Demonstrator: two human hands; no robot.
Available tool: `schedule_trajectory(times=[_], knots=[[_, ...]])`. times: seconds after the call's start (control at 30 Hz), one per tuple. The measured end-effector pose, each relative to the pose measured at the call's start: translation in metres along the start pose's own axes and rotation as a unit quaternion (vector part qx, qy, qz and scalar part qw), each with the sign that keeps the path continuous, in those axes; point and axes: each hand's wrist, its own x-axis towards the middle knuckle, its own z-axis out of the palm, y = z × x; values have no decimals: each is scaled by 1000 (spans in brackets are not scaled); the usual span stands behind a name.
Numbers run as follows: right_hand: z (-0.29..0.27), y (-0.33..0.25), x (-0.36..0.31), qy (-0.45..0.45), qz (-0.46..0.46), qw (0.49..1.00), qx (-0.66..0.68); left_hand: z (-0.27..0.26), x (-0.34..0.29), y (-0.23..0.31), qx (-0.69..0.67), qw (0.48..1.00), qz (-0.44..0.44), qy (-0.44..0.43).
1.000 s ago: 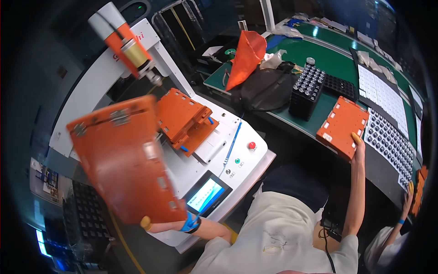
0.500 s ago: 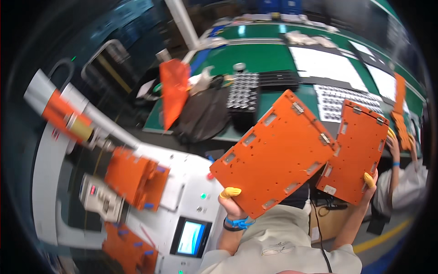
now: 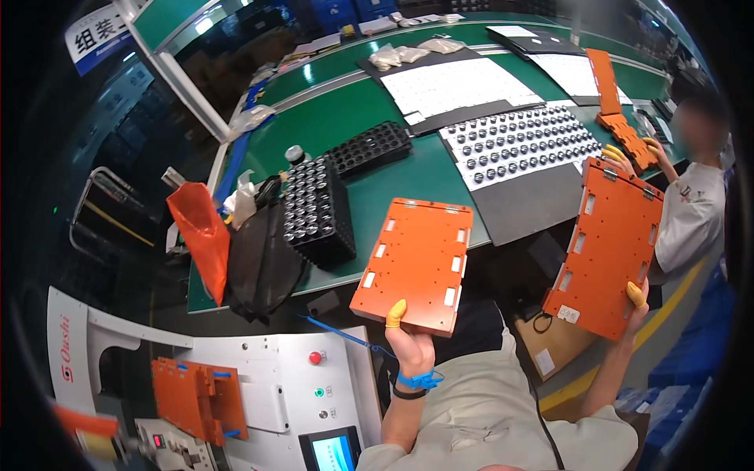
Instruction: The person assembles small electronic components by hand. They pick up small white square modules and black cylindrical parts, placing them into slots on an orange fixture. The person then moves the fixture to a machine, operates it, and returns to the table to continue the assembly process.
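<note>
My left hand (image 3: 410,347), with a yellow finger cot on the thumb and a blue wrist strap, grips an orange hinged fixture plate (image 3: 410,267) by its near edge. The plate has slots along both sides and a hinge at its far edge. To the right, my right hand (image 3: 633,312) holds a second orange hinged fixture plate (image 3: 611,251) by its near right side, thumb on the face. It stands tilted, apart from the first one. The fingers of both hands are hidden behind the plates.
On the green workbench (image 3: 369,216) stand a black tray of round parts (image 3: 318,208) and a white sheet with rows of black round parts (image 3: 522,141). A white machine (image 3: 271,369) holding orange fixtures (image 3: 188,400) is at left. A co-worker (image 3: 691,196) handles an orange fixture (image 3: 624,137) at right.
My view has swung right. The left plate has turned more upright and moved away from the right plate, now over the bench's front edge. Both hands keep their hold.
</note>
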Motion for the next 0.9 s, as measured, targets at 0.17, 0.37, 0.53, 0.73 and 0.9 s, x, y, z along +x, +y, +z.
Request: schedule_trajectory(times=[0.17, 0.37, 0.53, 0.73, 0.9], knots=[[3, -14, -7, 57, 8, 998, -24, 29, 24, -28, -34, 999, -16, -13], [25, -23, -16, 43, 25, 998, 28, 51, 82, -52, -32, 998, 12, -50], [15, -24, -26, 43, 15, 998, 48, 32, 97, -42, 28, 994, -65, -81], [6, -19, -24, 48, 12, 998, 28, 27, 79, -40, 73, 993, 84, -29], [29, -20, -16, 22, 15, 998, 58, 24, 77, -48, 142, 972, 181, -41]])
